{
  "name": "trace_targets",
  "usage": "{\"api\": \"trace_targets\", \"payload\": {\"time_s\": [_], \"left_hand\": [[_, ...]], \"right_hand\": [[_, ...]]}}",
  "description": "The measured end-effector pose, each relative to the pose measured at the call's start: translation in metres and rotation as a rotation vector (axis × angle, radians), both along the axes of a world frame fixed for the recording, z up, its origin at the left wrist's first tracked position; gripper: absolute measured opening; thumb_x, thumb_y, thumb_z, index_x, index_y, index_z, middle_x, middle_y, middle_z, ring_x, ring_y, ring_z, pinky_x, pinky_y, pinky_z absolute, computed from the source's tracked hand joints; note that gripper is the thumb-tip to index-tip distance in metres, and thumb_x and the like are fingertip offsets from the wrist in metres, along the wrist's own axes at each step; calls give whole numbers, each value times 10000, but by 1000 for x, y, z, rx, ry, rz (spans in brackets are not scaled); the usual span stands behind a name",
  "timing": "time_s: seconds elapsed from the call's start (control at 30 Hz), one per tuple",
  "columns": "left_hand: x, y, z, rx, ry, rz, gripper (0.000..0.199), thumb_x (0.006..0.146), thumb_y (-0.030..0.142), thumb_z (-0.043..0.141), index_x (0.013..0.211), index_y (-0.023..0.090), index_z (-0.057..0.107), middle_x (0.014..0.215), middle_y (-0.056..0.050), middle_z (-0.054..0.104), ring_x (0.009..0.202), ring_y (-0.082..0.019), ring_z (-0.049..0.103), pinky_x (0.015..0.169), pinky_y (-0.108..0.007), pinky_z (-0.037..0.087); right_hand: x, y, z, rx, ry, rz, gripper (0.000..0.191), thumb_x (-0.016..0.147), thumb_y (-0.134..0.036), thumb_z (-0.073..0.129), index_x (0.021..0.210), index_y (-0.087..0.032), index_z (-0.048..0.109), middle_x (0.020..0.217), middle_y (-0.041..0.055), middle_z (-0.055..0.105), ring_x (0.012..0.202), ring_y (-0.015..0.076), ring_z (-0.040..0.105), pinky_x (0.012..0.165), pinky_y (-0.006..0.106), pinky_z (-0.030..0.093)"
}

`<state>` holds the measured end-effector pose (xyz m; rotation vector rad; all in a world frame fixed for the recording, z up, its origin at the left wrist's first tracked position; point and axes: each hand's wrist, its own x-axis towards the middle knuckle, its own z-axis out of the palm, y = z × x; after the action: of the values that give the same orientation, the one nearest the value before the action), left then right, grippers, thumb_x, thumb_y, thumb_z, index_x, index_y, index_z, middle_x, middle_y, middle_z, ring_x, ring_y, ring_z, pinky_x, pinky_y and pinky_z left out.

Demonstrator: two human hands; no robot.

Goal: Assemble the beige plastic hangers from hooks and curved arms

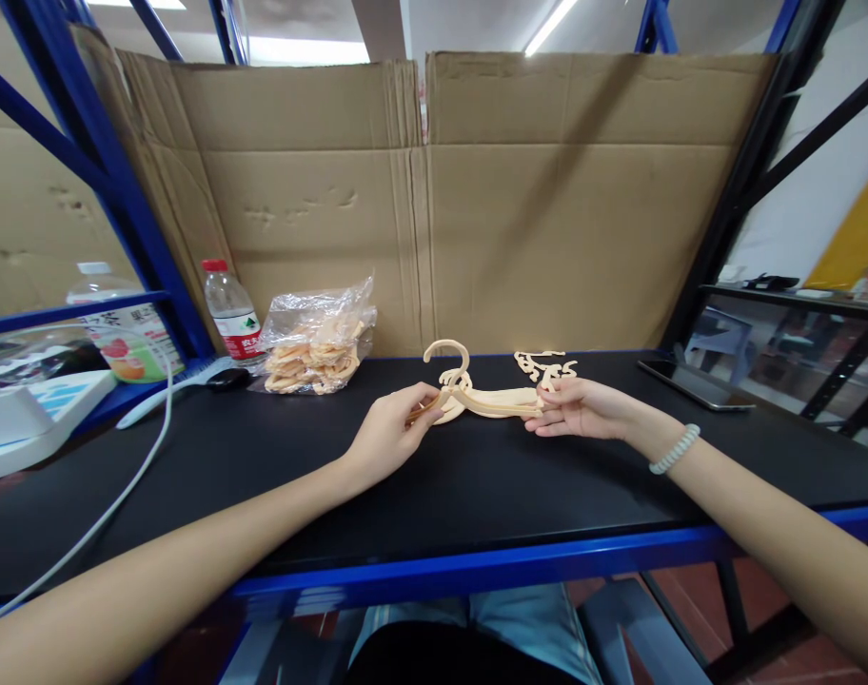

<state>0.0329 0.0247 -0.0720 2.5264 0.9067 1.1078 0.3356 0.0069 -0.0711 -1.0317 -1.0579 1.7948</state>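
Both of my hands hold a beige clothes hanger (502, 407) a little above the black tabletop (434, 495). Fingers of my left hand (387, 433) are closed around its left arm, close to the curved hook (448, 347) that points up. At the other end, my right hand (587, 409) pinches the tip of the right arm between thumb and fingers. More beige plastic overlaps behind the hanger, and I cannot tell whether it is joined to it. Several small curved beige pieces (544, 362) lie just beyond my right hand.
A clear plastic bag (316, 347) of beige parts sits at back left, beside a red-capped bottle (230, 309) and a black mouse (228, 379). A white cable (145, 466) crosses the left side. A dark phone (695, 383) lies right. Cardboard (583, 209) walls the back.
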Motion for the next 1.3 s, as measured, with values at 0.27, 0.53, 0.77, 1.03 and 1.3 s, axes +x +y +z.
{"api": "trace_targets", "payload": {"time_s": [0.27, 0.53, 0.77, 1.03, 1.3], "left_hand": [[0, 0, -1, 15, 1, 11, 151, 897, 266, 491, 971, 198, 603, 908, -23, 677, 818, -161, 631, 729, -236, 468], [0, 0, 0, 33, 28, 0, 129, 882, 222, 503, 950, 191, 608, 880, -16, 672, 784, -153, 620, 710, -236, 454], [0, 1, -2, 59, 38, 13, 123, 873, 212, 511, 951, 193, 605, 892, -12, 678, 789, -156, 612, 724, -247, 450], [-1, 1, -1, 43, 22, 7, 114, 879, 219, 515, 947, 196, 604, 876, -5, 674, 777, -148, 615, 703, -234, 441], [-1, 2, -3, 15, 11, 10, 152, 897, 257, 490, 977, 195, 604, 890, -21, 669, 796, -161, 618, 731, -246, 461]], "right_hand": [[2, 1, 0, 16, -10, 58, 84, 803, -137, 587, 866, -135, 533, 929, 162, 699, 860, 242, 693, 888, 402, 511], [7, 6, -4, 34, -16, 98, 109, 854, -120, 506, 950, -94, 550, 973, 204, 689, 871, 244, 693, 886, 389, 518], [3, 3, -5, 58, -82, 88, 126, 851, -146, 568, 965, -96, 551, 930, 184, 701, 807, 220, 703, 830, 357, 557], [-8, -2, -5, 217, -157, -39, 142, 801, -170, 655, 774, -146, 518, 824, 138, 708, 690, 163, 695, 675, 238, 579], [-15, -4, -8, 298, -186, -122, 197, 761, -180, 678, 777, -168, 483, 738, 73, 678, 673, 174, 690, 654, 255, 580]]}}
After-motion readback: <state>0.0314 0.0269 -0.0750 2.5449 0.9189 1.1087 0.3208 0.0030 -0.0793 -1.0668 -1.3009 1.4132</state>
